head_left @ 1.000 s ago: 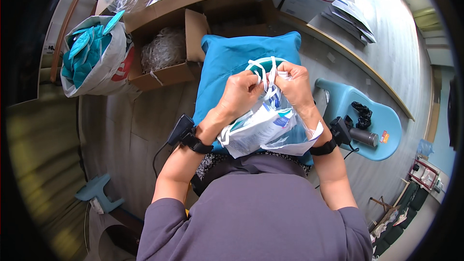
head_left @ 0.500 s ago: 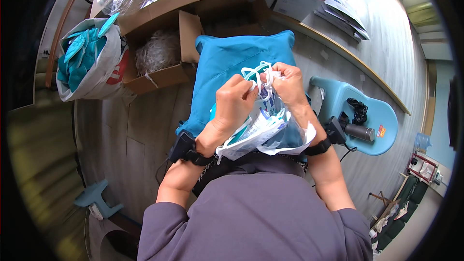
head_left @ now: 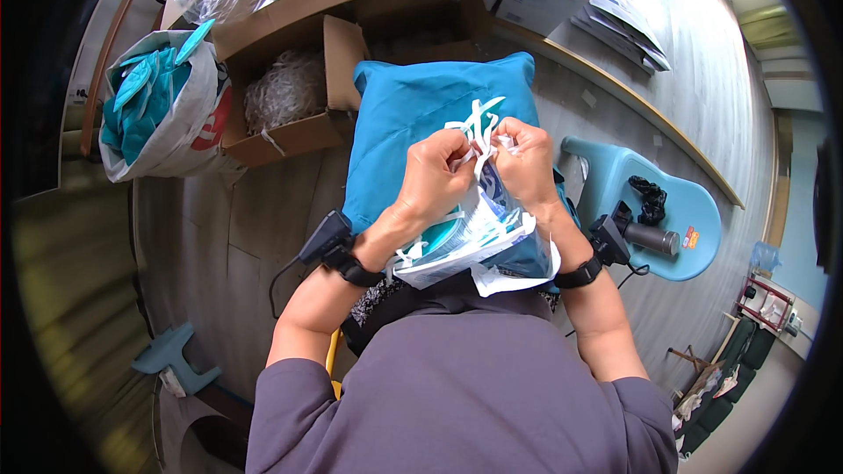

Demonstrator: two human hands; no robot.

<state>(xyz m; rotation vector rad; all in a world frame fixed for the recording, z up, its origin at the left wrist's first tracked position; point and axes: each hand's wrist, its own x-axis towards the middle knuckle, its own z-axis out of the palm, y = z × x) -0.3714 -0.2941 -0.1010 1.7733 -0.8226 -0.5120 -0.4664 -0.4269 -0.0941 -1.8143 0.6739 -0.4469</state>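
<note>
White straps [head_left: 479, 127] rise in a tangled bunch between my two hands, over a clear plastic bag [head_left: 492, 233] with blue and white print. My left hand [head_left: 430, 175] is closed, thumb and fingers pinched on the straps. From the other side, my right hand [head_left: 527, 167] pinches them too, its knuckles close to the left hand's. Teal and white pieces [head_left: 441, 233] show at the bag's left side. Beneath everything lies a blue cloth-covered cushion [head_left: 413, 96], partly hidden by my hands and the bag.
A white bag [head_left: 171, 140] full of teal pieces stands at the left, beside an open cardboard box [head_left: 290, 136] of clear stringy material. To the right, a light-blue plastic stool [head_left: 702, 237] bears a dark cylinder [head_left: 652, 239] and crumpled black plastic [head_left: 648, 199]. White cartons [head_left: 536, 0] sit at the back.
The looped straps between my hands have gathered into a narrower, upright bunch. My left hand has shifted slightly right and its wrist has turned; the bag has tilted a little.
</note>
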